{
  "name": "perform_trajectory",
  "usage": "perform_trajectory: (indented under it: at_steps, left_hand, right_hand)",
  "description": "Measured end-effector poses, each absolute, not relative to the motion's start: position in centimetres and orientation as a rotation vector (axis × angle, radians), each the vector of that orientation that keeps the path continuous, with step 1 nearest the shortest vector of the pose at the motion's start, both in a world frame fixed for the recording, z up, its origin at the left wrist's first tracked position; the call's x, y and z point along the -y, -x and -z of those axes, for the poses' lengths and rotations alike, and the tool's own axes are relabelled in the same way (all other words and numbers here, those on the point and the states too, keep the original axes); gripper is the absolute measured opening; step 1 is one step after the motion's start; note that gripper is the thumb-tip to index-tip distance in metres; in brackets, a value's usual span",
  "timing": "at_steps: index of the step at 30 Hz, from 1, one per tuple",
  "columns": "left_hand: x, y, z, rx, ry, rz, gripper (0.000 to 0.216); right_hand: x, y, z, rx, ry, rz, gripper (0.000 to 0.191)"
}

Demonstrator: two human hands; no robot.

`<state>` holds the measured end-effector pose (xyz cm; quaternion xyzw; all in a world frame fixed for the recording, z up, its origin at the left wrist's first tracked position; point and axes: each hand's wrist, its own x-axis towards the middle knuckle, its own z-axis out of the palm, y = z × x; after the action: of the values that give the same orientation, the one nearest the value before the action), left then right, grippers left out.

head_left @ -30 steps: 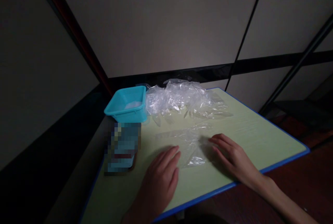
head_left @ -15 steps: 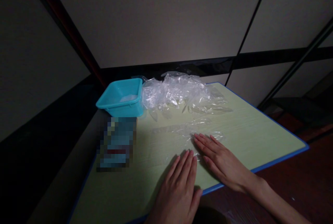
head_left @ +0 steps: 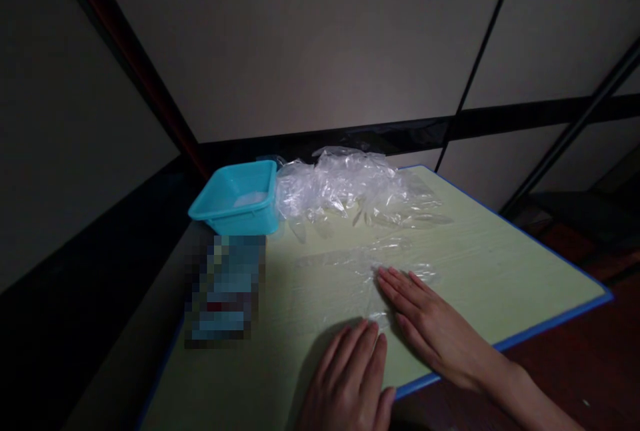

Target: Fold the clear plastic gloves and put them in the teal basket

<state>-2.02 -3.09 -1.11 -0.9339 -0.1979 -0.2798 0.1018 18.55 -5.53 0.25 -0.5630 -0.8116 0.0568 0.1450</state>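
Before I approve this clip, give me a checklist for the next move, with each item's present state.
1. Clear plastic sheet free of creases: not ok, wrinkles show near the right hand.
2. Right hand palm down over the sheet: ok.
3. Left hand pressing on the sheet: cannot tell, its underside is hidden.
4. Crumpled plastic pile away from both hands: ok, it lies beyond them.
5. Teal basket upright: ok.
6. Pixelated item identified: cannot tell.
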Motion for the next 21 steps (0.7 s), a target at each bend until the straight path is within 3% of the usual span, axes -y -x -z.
perform_trajectory:
  at_steps: [13, 17, 21]
  left_hand:
    - [3.2, 1.7, 0.4, 0.546, 2.854, 0.978, 0.025]
    - [3.3, 2.1, 0.3, 0.766, 2.883, 1.022, 0.027]
    - [3.6, 2.1, 0.0, 0.817, 2.921, 0.885, 0.032]
  right_hand:
    - [5.6, -18.9, -0.2, 2.363, 1.633, -0.104, 0.053]
    - [5.2, -20.2, -0.7, 2.294, 1.718, -0.045, 0.051]
    - [4.4, -20.8, -1.4, 2.309, 1.721, -0.017, 0.052]
